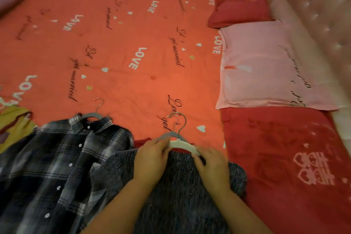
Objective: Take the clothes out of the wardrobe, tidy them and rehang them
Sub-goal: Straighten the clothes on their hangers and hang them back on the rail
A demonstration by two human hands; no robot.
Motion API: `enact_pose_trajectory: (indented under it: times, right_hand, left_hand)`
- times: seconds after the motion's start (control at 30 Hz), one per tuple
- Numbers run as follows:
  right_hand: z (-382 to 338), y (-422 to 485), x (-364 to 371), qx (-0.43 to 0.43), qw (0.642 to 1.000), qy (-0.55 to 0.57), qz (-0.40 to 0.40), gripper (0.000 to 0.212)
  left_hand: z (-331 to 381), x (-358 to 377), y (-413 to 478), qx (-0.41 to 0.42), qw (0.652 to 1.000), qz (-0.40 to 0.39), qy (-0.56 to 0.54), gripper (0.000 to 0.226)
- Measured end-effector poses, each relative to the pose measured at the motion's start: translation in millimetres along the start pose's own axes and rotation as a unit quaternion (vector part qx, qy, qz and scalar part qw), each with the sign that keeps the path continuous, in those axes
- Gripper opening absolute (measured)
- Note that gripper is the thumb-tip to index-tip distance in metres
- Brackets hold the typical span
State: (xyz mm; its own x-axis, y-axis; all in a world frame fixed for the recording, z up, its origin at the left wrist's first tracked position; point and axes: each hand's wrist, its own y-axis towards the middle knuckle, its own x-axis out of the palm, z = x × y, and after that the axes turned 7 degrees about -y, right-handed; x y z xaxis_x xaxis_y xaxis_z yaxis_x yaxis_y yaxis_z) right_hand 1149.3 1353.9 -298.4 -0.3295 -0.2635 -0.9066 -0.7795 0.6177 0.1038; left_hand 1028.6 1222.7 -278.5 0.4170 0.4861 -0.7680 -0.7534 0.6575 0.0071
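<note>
Grey and speckled under both hands: held the white hanger [182, 145] at the neck of the knit top [180, 186], flat on the orange bed cover [133, 43]. Curled the fingers of the left hand [152, 159] round one end, pinched the other with the right hand [212, 165]. Had the checked shirt [57, 157] on its grey hanger [93, 115] just beside.

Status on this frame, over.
Left hand, right hand grip white hanger at grey sweater's neck. Second grey hanger lies under it. Plaid shirt alongside, left.
</note>
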Motion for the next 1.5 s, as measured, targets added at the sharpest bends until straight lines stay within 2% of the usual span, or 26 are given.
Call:
enact_pose_trajectory:
  times: [0.07,0.17,0.37,0.57,0.77,0.93,1.1,1.33,1.5]
  right_hand:
    - [10.8,21.4,28.6,0.035,0.997,-0.012,-0.062,0.028]
    - [25.1,40.8,67.0,0.068,0.985,-0.074,-0.144,0.044]
    - [21.4,9.4,101.8,0.045,0.962,-0.071,-0.259,0.047]
    - [-4.1,-31.0,83.2,0.003,0.951,-0.07,-0.301,0.047]
    - [-58.5,-42.8,43.6,-0.056,0.944,-0.081,-0.313,0.049]
    - [-128.0,-60.0,17.0,-0.107,0.941,-0.104,-0.304,0.051]
    - [-229.5,-99.7,9.7,-0.162,0.934,-0.123,-0.294,0.051]
    - [-392.1,-186.1,34.9,-0.223,0.917,-0.148,-0.294,0.051]
    - [-496.5,-235.8,61.1,-0.279,0.896,-0.154,-0.308,0.05]
  left_hand:
    - [-15.8,17.3,13.7,-0.025,0.999,-0.021,0.03,0.047]
    - [-37.5,39.1,20.7,-0.068,0.991,-0.08,0.08,0.063]
    - [-63.1,59.7,-9.9,-0.148,0.966,-0.18,0.11,0.064]
    - [-65.4,30.2,-35.5,-0.161,0.963,-0.173,0.129,0.062]
    - [-62.3,-43.8,-64.8,-0.134,0.969,-0.131,0.158,0.061]
    - [-82.7,-122.3,-123.6,-0.148,0.969,-0.085,0.179,0.06]
    - [-128.3,-204.5,-205.3,-0.188,0.963,-0.042,0.186,0.061]
    - [-225.1,-324.4,-334.6,-0.228,0.958,0.005,0.177,0.061]
    - [-288.3,-398.6,-418.9,-0.281,0.945,0.05,0.16,0.052]
